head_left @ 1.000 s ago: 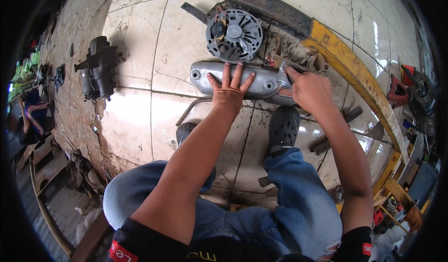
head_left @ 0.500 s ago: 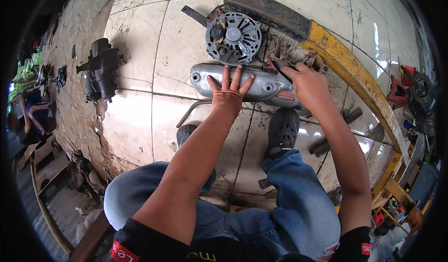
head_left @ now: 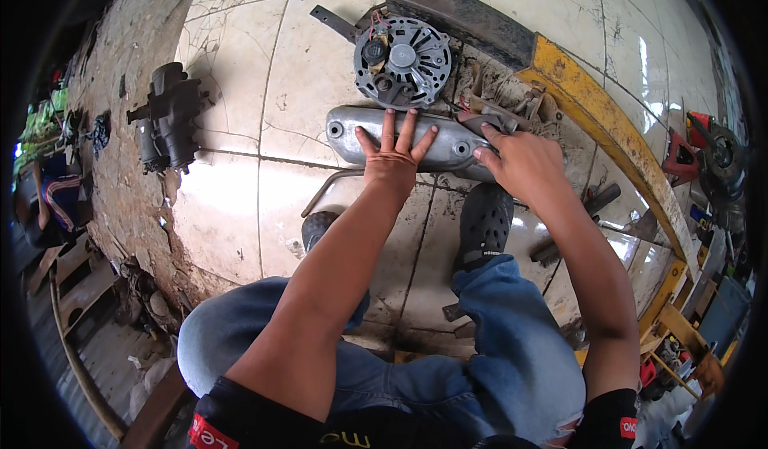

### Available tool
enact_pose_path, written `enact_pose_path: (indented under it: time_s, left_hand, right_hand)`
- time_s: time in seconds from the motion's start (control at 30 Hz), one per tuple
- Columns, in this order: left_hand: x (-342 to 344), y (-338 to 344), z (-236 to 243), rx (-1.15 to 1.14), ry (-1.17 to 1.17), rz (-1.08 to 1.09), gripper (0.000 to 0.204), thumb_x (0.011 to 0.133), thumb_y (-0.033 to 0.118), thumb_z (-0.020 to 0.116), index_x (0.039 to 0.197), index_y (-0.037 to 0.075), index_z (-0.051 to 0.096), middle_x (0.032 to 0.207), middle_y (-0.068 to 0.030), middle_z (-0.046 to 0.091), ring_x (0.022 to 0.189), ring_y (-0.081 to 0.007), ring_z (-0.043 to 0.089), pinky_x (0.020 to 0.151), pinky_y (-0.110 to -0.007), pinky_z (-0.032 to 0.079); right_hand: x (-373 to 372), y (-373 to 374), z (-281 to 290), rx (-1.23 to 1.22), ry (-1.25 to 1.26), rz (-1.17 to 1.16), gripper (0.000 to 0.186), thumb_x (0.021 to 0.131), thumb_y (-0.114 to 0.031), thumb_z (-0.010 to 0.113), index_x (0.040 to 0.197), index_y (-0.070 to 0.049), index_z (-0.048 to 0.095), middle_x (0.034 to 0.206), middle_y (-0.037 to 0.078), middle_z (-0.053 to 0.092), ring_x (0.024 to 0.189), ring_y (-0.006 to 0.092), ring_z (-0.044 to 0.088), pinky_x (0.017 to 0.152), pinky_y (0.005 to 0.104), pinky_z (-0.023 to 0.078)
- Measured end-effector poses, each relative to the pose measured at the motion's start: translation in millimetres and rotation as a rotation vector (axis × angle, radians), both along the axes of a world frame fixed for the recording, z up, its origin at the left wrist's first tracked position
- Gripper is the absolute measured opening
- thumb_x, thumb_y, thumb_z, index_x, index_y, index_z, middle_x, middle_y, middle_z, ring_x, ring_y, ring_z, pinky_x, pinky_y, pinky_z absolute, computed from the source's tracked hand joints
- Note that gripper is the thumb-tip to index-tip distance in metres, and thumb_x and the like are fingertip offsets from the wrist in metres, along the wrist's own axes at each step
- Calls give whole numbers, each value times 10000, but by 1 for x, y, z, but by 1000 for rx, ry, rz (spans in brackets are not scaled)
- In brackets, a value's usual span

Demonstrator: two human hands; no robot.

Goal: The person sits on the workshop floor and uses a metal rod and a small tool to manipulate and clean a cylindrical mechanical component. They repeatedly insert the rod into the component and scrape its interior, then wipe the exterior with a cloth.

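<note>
A long silver metal cover (head_left: 348,133) with rounded ends and bolt holes lies crosswise on the floor in front of my feet. My left hand (head_left: 392,159) rests flat on its middle, open, with the fingers spread. Over the cover's right end, my right hand (head_left: 526,161) is closed on a thin brownish-grey sheet that looks like sandpaper (head_left: 474,120). Much of that sheet and the cover's right end are hidden under the hand. An alternator (head_left: 404,55) with a slotted round housing sits just beyond the cover, close to my left fingertips.
A curved yellow-and-black metal beam (head_left: 592,97) arcs round the far and right sides. At left stands a dark cast machine part (head_left: 166,117). A bent rod (head_left: 326,185) lies nearer me. Tools and a red stand (head_left: 680,161) crowd the right; a person (head_left: 58,205) is at far left.
My right hand has shifted slightly and turned on the cover's right end, its thumb and fingers now lying differently over the sandpaper. The left hand stays in place.
</note>
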State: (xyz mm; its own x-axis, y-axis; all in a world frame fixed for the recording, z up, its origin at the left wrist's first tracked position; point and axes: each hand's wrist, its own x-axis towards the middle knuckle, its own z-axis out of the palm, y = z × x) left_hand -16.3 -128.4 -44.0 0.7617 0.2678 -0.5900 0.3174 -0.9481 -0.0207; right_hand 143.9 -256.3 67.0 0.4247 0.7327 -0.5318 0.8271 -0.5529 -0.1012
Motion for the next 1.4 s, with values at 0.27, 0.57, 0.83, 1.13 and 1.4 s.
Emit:
enact_pose_path:
  time_s: [0.27,0.57,0.83,1.13,1.4]
  left_hand:
    - [2,-1,1,1,7,-1,809,936,114,468,1571,352,27,1644,-101,-66,1486,-451,-8,1010,-810,169]
    - [0,-2,-6,30,-12,-19,820,932,143,480,1571,346,7,1643,-104,-71,1483,-457,-18,1004,-818,163]
    - [-2,0,-6,35,31,42,752,980,168,434,1556,425,25,1651,-30,-92,1500,-397,-41,1025,-818,74]
    - [0,2,1,16,8,7,799,933,103,460,1574,330,41,1641,-119,-74,1484,-460,-29,1001,-819,171]
    - [6,-2,4,-16,74,67,771,974,179,461,1557,423,18,1649,-24,-104,1499,-398,-63,1033,-815,80]
  right_hand:
    - [-4,-8,-13,112,-127,35,452,925,-468,574,1280,-194,635,892,117,706,781,304,698,641,422,539]
    - [19,12,-3,-101,-51,211,446,929,-542,527,1286,-292,623,856,88,714,821,296,699,659,411,539]
    - [30,5,2,-142,83,134,497,907,-595,528,1330,-341,587,935,103,718,901,304,693,763,426,542]
    - [42,-6,10,-181,155,45,503,909,-581,539,1359,-359,557,959,116,715,930,315,682,777,433,530]
    - [26,-13,-2,-62,110,46,551,906,-564,561,1415,-362,490,888,112,716,879,312,691,751,431,532]
